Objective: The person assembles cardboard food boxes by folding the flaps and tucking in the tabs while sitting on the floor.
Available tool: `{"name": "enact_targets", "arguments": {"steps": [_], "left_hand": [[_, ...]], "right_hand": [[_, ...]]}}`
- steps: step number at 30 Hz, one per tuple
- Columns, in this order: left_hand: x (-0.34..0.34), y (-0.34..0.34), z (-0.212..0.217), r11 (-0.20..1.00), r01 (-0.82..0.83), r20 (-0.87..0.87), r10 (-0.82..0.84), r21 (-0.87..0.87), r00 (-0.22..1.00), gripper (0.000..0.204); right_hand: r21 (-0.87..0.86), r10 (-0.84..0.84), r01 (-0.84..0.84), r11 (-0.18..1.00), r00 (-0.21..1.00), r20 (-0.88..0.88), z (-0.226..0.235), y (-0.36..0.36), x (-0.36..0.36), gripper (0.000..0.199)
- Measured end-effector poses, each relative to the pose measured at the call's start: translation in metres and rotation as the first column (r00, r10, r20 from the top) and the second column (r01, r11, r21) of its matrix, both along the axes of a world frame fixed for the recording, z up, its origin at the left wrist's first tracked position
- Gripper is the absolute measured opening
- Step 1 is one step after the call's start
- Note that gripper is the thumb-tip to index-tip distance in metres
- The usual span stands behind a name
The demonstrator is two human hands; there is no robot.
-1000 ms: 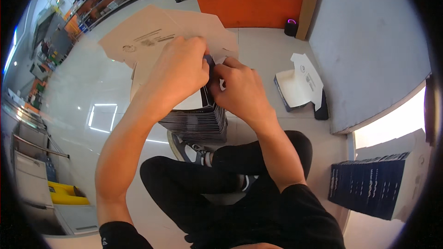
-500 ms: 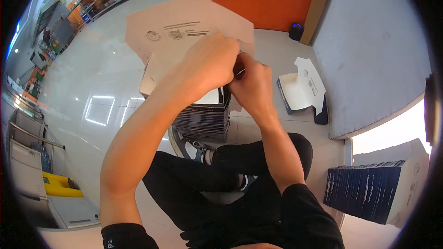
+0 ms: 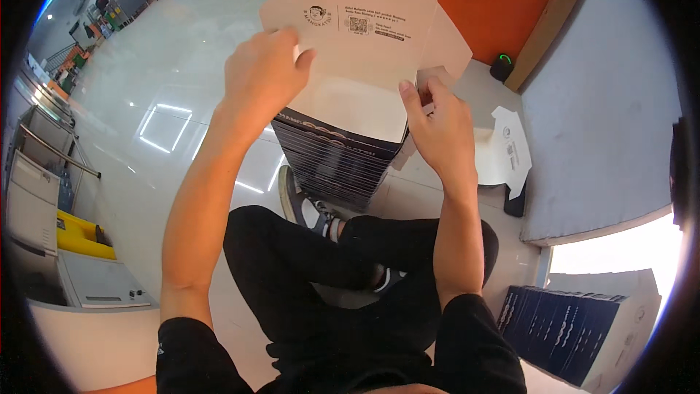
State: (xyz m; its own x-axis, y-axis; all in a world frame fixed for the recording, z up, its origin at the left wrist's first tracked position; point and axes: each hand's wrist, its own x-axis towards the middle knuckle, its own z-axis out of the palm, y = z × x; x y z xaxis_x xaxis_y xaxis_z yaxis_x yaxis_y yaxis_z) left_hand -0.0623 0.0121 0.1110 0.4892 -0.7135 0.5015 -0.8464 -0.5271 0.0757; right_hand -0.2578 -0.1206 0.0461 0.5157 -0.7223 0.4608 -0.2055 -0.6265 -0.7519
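An open cardboard box [image 3: 357, 98], pale inside with a printed lid raised at the back, sits on top of a stack of dark boxes [image 3: 332, 168] before me. At its left side is my left hand [image 3: 266, 76], the thumb held apart from the fingers and pointing over the inside; its fingertips are partly hidden. My right hand [image 3: 443, 124] is at the box's right wall, thumb on the inner side and fingers on the outer side beside a side flap [image 3: 452, 44].
Another open box [image 3: 499, 153] lies on the floor at right, next to a dark object [image 3: 515, 201]. A row of folded dark boxes [image 3: 561, 328] stands lower right. An orange panel [image 3: 467, 0] and grey wall [image 3: 590, 117] border the space. My crossed legs [image 3: 306, 255] are below the stack.
My hands have come apart from near the box's right back corner: the left moved to the left side, the right stays at the right wall. The view has shifted, and the box interior shows more.
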Motion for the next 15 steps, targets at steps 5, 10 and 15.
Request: {"name": "enact_targets", "arguments": {"steps": [5, 10, 15], "left_hand": [[0.011, 0.011, 0.006, 0.984, -0.079, -0.089, 0.093, 0.158, 0.992, 0.032], [0.027, 0.01, -0.001, 0.976, 0.01, -0.09, 0.01, 0.216, 0.996, 0.029], [0.019, -0.001, 0.016, 0.944, 0.02, -0.112, 0.018, 0.329, 0.994, 0.018]], "right_hand": [[-0.123, -0.064, 0.048, 0.991, 0.989, -0.131, 0.002, -0.006, 0.005, 0.033], [-0.063, -0.004, -0.008, 0.998, 0.981, -0.193, 0.004, -0.012, 0.007, 0.032], [-0.114, 0.007, -0.041, 0.993, 0.96, -0.279, -0.001, -0.025, 0.006, 0.038]]}}
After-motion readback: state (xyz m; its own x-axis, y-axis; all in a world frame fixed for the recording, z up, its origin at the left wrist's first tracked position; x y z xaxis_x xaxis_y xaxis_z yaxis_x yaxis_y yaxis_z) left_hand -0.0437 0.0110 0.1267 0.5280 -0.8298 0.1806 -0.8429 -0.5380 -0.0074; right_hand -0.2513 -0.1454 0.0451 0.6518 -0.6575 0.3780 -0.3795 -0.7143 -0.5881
